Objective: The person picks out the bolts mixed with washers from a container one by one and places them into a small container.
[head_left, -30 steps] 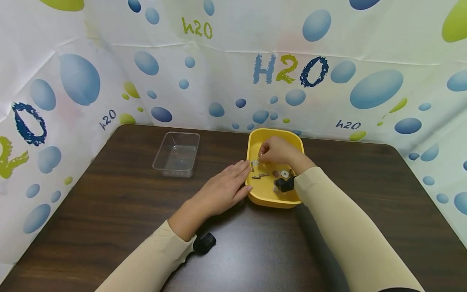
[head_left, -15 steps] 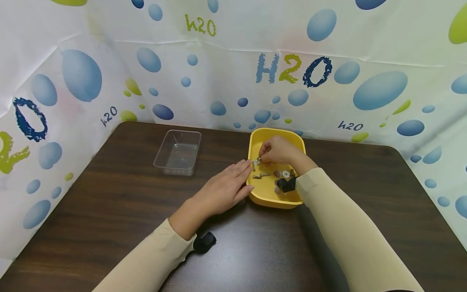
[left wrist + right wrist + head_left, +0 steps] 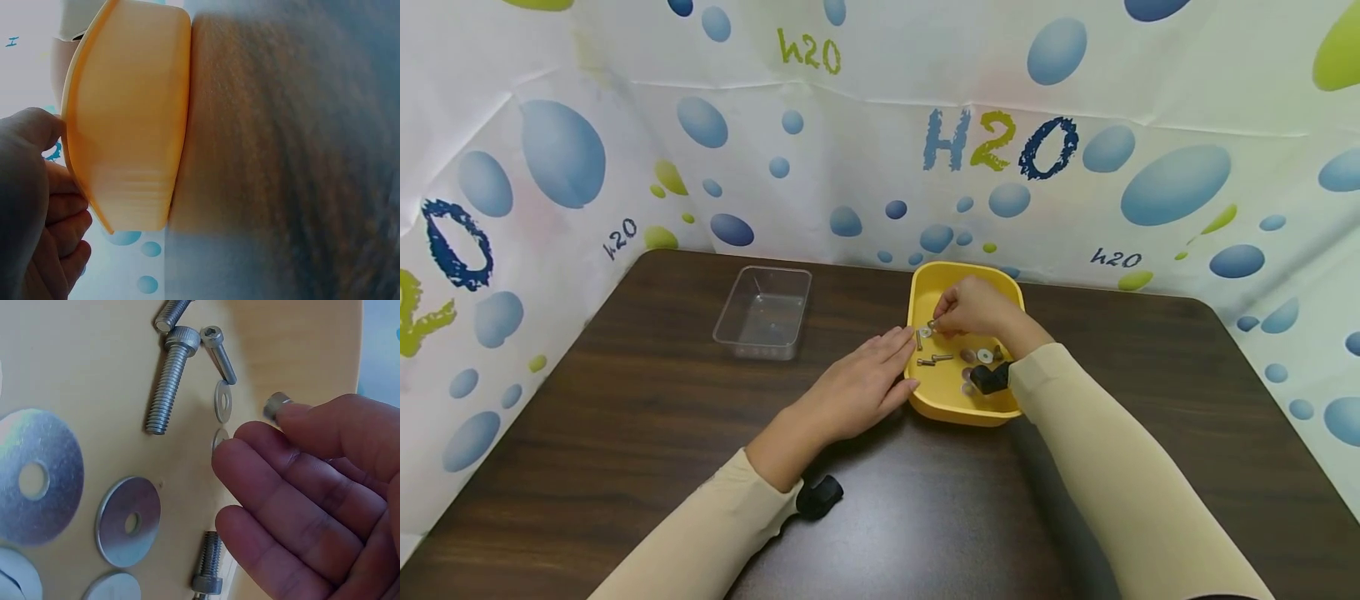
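Two hands are at the yellow tray (image 3: 951,412), which stands right of centre, close to the far edge of the table (image 3: 625,417). The left hand (image 3: 867,387) rests against the tray's left rim, fingers straight, thumb spread apart. The right hand (image 3: 973,307) reaches in over the right rim and pinches a small metal piece (image 3: 275,406) between thumb and forefinger, above the far left part of the tray. A strip of tabletop separates the tray from the transparent box (image 3: 763,342) on the left; a wider run extends to the right. The left wrist view adds the tray's outer left wall. The right wrist view shows threads on the bolts (image 3: 169,384) and holes in the washers (image 3: 40,481), too small to inspect from the head. Compared with one second earlier, the left hand keeps its place; the right hand has shifted only slightly.
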The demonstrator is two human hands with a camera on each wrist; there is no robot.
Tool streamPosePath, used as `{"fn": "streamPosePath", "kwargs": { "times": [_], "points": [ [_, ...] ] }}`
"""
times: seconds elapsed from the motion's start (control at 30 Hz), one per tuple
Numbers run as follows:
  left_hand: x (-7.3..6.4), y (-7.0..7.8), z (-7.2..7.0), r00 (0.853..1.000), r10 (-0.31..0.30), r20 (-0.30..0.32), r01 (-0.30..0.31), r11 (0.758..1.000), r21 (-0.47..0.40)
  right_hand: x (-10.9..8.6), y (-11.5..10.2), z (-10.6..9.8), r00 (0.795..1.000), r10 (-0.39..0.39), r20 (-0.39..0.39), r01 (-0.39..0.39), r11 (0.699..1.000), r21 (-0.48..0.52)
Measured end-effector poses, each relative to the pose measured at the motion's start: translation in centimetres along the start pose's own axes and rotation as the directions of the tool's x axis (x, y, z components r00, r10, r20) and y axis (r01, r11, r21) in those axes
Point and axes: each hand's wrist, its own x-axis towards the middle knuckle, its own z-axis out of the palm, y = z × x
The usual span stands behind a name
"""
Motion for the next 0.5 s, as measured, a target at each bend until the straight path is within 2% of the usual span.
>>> {"fn": "streamPosePath", "kwargs": {
  "times": [0.23,0.5],
  "points": [
    [-0.11,0.26,0.12,1.000,-0.017,0.012,0.017,1.000,0.009,-0.23,0.01,-0.15,0.998,-0.048,-0.039,0.046,0.997,-0.061],
    [0.17,0.35,0.00,1.000,-0.011,0.002,0.011,0.999,0.045,-0.55,-0.43,-0.82,0.993,-0.039,-0.115,0.031,0.998,-0.063]
  ]
}}
